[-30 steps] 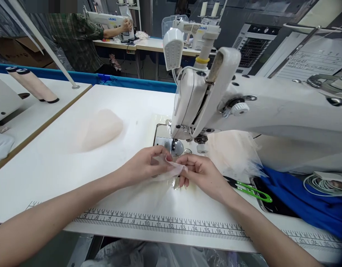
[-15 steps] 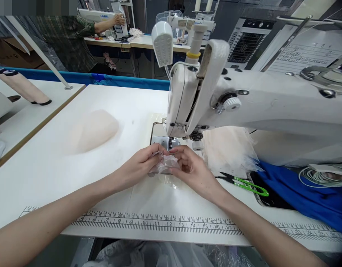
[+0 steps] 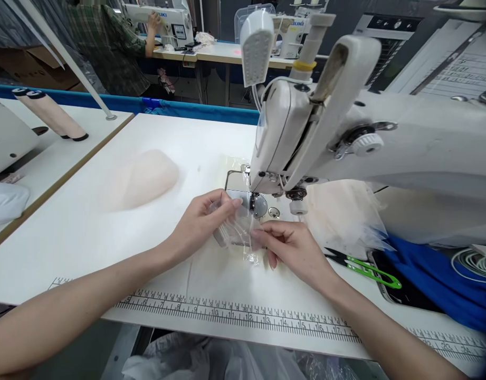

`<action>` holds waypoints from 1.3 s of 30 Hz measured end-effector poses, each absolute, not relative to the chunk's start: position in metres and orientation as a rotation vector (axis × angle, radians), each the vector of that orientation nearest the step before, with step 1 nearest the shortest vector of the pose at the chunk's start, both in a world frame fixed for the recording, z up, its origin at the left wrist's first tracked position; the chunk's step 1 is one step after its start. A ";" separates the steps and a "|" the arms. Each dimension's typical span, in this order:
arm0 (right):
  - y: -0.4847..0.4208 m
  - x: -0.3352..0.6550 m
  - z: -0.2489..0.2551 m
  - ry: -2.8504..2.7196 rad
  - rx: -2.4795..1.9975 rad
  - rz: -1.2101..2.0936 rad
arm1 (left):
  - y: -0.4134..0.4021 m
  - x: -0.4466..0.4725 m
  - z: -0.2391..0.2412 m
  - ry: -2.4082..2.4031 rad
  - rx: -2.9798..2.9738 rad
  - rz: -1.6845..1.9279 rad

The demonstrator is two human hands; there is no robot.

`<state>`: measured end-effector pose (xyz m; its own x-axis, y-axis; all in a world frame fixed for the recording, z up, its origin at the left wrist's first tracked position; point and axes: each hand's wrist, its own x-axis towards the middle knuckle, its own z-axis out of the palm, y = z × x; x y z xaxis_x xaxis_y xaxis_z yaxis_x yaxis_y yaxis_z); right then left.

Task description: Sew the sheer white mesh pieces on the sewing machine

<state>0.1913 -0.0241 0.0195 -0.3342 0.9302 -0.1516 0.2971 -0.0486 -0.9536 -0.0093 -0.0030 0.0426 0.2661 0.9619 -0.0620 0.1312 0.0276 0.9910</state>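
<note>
A small piece of sheer pale fabric is stretched between my two hands in front of the sewing machine's needle area. My left hand pinches its upper left part, thumb on top, beside the metal needle plate. At its right edge, my right hand grips the fabric between thumb and fingers. Just behind the fabric stands the presser foot of the white sewing machine. On the table to the left lies another sheer beige fabric piece.
Right of the needle, a stack of sheer beige pieces lies under the machine arm. Green thread snips rest by a black phone and blue cloth. A printed ruler runs along the front edge. Behind, a co-worker sits at another machine.
My hands have moved apart and spread the fabric, which was bunched between the fingertips. My right hand has come lower. The whole view has shifted, so the machine appears further right.
</note>
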 end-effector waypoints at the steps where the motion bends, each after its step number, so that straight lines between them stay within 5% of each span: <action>1: -0.024 0.192 0.019 -1.664 -1.328 1.397 | -0.003 -0.010 0.042 1.106 1.376 0.919; 19: -0.020 0.188 0.026 -1.305 -1.197 1.523 | -0.006 -0.009 0.038 1.158 1.724 0.684; 39: -0.032 0.185 0.022 -1.685 -1.036 0.850 | -0.010 -0.011 0.022 1.028 2.419 0.914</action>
